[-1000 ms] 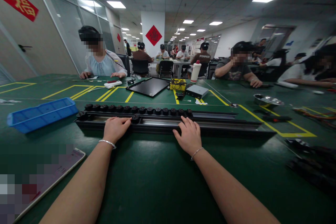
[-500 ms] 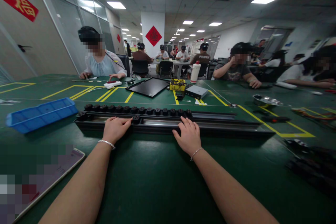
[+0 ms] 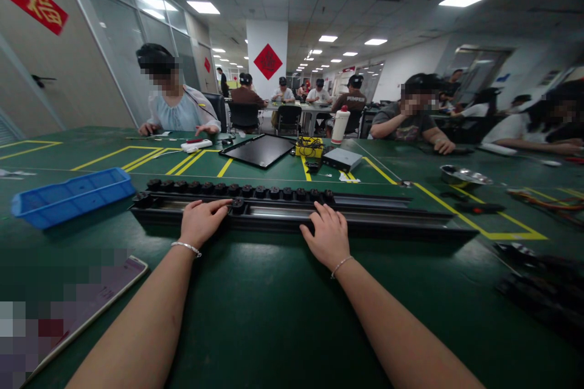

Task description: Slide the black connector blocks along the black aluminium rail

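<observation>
A long black rail [image 3: 365, 228] lies across the green table in front of me. In its channel sits a small black round-topped block [image 3: 238, 205]. My left hand [image 3: 203, 220] rests over the rail with its index finger and thumb stretched toward that block, the fingertips at its left side. Farther right, my right hand [image 3: 327, 234] lies on the rail with its fingers spread, gripping nothing. Behind runs a second black rail [image 3: 371, 200] bearing a row of several similar black blocks [image 3: 260, 192]. Another such block [image 3: 142, 199] sits at the front rail's left end.
On the left are a blue plastic bin [image 3: 73, 197] and a phone [image 3: 114, 298]. Beyond the rails lie a black flat panel [image 3: 258, 151], a grey box [image 3: 342, 159] and a white bottle [image 3: 340, 126]. A metal bowl [image 3: 465, 175] stands at right. Co-workers sit across the table.
My left index finger has straightened slightly toward the block. My right hand and the rails look unmoved. The co-worker's hand at far left has shifted slightly.
</observation>
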Tool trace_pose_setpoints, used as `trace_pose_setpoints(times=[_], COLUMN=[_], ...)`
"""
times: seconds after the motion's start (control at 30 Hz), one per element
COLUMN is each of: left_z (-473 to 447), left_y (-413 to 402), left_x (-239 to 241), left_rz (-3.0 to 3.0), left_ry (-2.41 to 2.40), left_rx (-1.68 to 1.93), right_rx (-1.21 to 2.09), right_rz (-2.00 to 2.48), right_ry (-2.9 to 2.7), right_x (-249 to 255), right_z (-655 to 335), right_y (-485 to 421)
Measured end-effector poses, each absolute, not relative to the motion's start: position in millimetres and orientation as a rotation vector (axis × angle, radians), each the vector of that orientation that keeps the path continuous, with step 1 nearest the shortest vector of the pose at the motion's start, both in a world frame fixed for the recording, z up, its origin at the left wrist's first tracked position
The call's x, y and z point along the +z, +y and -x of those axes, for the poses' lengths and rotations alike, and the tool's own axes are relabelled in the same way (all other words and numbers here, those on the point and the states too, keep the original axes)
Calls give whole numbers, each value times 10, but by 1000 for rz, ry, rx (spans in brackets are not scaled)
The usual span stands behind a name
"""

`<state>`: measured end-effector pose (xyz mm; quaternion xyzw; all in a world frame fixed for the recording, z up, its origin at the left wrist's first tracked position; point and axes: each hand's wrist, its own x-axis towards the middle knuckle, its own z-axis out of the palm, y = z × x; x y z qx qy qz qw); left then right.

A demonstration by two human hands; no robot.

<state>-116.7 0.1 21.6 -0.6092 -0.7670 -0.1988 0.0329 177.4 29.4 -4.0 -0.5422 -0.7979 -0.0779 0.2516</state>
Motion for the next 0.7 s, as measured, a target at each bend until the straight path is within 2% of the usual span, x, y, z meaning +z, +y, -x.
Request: trace_pose_setpoints(times=[0.7], left_z=[1186], left_y=[15], left_x=[194], left_rz=[1921], left_ry=[-2335], left_rx=[-567], right_rx=[-212], right_rz=[1484], right_ry=[-2172], right_x=[-28], right_z=[-1779], right_y=[294])
